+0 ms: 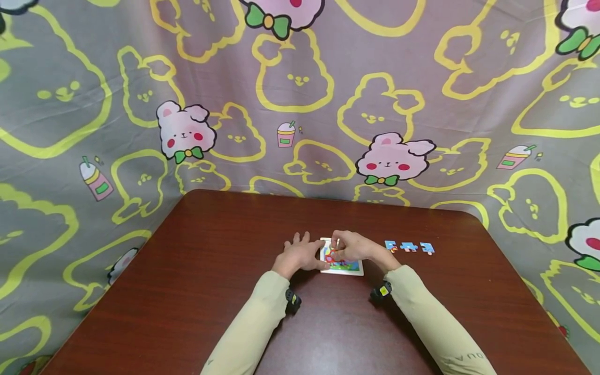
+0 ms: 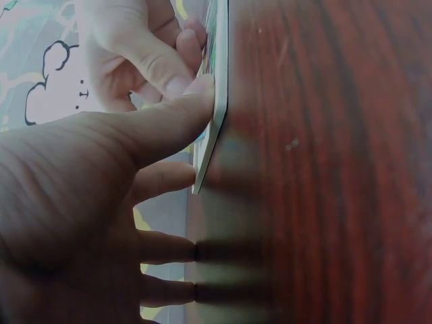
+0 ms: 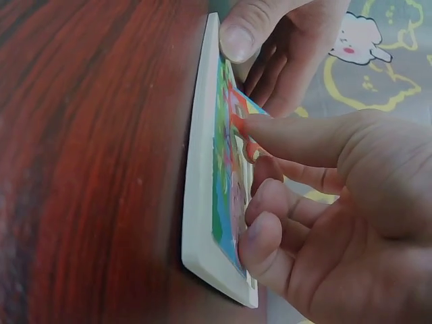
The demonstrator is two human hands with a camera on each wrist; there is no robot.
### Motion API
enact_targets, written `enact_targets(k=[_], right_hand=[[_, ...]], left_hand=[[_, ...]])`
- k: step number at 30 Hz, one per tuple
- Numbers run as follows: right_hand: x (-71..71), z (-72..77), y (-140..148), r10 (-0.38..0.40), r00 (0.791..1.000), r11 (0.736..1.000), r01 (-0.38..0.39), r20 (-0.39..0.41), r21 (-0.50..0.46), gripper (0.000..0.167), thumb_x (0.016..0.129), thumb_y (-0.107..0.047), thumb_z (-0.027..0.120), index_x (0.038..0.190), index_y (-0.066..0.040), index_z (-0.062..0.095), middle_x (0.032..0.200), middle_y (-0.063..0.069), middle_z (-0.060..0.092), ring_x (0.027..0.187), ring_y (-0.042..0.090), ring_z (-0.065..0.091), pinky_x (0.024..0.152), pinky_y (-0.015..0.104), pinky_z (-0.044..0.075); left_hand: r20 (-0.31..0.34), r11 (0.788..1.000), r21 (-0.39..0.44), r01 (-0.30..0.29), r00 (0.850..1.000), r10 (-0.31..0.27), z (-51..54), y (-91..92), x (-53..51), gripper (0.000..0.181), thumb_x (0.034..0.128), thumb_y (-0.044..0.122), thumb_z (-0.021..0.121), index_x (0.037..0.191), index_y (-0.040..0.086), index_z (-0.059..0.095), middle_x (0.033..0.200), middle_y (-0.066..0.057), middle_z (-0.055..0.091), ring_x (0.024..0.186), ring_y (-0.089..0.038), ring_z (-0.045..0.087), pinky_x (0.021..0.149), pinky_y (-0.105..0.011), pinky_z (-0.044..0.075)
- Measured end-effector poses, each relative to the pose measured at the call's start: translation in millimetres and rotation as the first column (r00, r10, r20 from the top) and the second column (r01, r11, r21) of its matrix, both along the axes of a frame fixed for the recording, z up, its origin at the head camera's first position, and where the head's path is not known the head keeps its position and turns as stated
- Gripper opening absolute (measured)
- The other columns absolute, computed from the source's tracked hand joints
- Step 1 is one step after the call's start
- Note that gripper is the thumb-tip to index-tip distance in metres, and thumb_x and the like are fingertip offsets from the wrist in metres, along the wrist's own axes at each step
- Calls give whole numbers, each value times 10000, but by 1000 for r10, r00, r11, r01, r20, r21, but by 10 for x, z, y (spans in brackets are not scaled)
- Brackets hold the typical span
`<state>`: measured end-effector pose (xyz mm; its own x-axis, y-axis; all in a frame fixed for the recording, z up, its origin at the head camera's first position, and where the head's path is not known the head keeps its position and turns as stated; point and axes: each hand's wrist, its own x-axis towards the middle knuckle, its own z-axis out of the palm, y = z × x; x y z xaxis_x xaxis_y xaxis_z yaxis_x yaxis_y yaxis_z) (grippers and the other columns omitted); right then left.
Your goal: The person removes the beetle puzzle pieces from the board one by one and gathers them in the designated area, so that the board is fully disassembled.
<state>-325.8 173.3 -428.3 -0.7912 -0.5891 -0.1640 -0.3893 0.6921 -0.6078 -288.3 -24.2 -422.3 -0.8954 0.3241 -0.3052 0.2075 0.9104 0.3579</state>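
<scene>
A small jigsaw puzzle board [image 1: 351, 272] with a white rim and a colourful picture lies flat on the table. My left hand [image 1: 300, 255] rests at its left side, the thumb on the rim and the fingers spread; in the left wrist view the index fingertip [image 2: 182, 174] touches the board's edge, and the other fingertips meet the table. Over the picture, my right hand [image 1: 354, 247] pinches a red-patterned puzzle piece [image 3: 241, 125] between thumb and fingers. That piece is tilted up from the board in the right wrist view, partly covered by the fingers.
To the right of the board, three loose blue puzzle pieces [image 1: 409, 247] lie in a row. The dark red-brown wooden table [image 1: 211, 260] extends around the board. A patterned cloth [image 1: 300, 130] hangs behind the table and along its sides.
</scene>
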Motion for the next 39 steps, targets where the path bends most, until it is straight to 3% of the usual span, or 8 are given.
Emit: enact_targets(k=[4, 9, 13, 23, 27, 34, 39], right_hand=[[-1, 11, 8, 9, 1000, 1000, -9, -7, -25, 188, 879, -141, 723, 900, -95, 541, 630, -39, 512, 537, 90, 461, 528, 240, 373], [-17, 16, 10, 59, 994, 992, -48, 96, -115, 90, 907, -74, 669, 874, -66, 586, 582, -35, 501, 457, 90, 414, 453, 228, 347], [-22, 18, 15, 73, 988, 991, -56, 137, -123, 61, 933, -85, 640, 881, -60, 657, 574, -49, 502, 459, 78, 419, 458, 224, 356], [-58, -6, 29, 88, 993, 992, -81, 80, -94, 146, 968, -110, 594, 928, -50, 722, 541, -75, 469, 447, 47, 401, 469, 199, 333], [-64, -5, 21, 79, 992, 992, -69, 95, -105, 164, 978, -74, 558, 950, -25, 712, 550, -70, 464, 442, 43, 392, 469, 198, 329], [-95, -22, 8, 63, 998, 997, -62, 23, -41, 188, 972, -61, 543, 901, -57, 717, 657, -65, 522, 556, 56, 444, 553, 200, 370], [-103, 25, 46, 46, 999, 998, -45, 22, -47, 214, 983, -72, 513, 877, -64, 699, 678, -55, 498, 581, 69, 408, 560, 212, 345]], left_hand=[[0, 1000, 3, 4, 1000, -4, -4, 6, -4, 747, 869, 562, 662, 1518, 336, 369, 1638, -182, 164, 1512, -438, 77, 1161, -637, 157], [4, 1000, 3, 7, 1000, -7, 1, 6, -13, 757, 869, 565, 661, 1523, 326, 364, 1640, -183, 152, 1512, -443, 68, 1164, -642, 145], [4, 1000, 2, 11, 1000, -11, 1, 0, -18, 757, 870, 560, 661, 1523, 317, 365, 1639, -186, 152, 1511, -447, 68, 1163, -645, 147], [2, 1000, 0, 18, 1000, -18, -9, -11, -48, 751, 880, 560, 651, 1527, 312, 360, 1642, -182, 140, 1508, -456, 62, 1164, -652, 143], [2, 1000, 1, 16, 1000, -16, -15, -12, -60, 747, 885, 552, 649, 1529, 313, 355, 1643, -180, 139, 1509, -453, 61, 1166, -651, 142], [-9, 1000, -2, 10, 1000, -10, -16, -14, -63, 746, 876, 559, 655, 1520, 307, 375, 1638, -180, 166, 1506, -455, 84, 1161, -645, 163], [-4, 1000, -4, 10, 1000, -10, -24, -8, -74, 748, 880, 548, 657, 1525, 315, 361, 1640, -180, 157, 1509, -450, 79, 1164, -644, 157]])
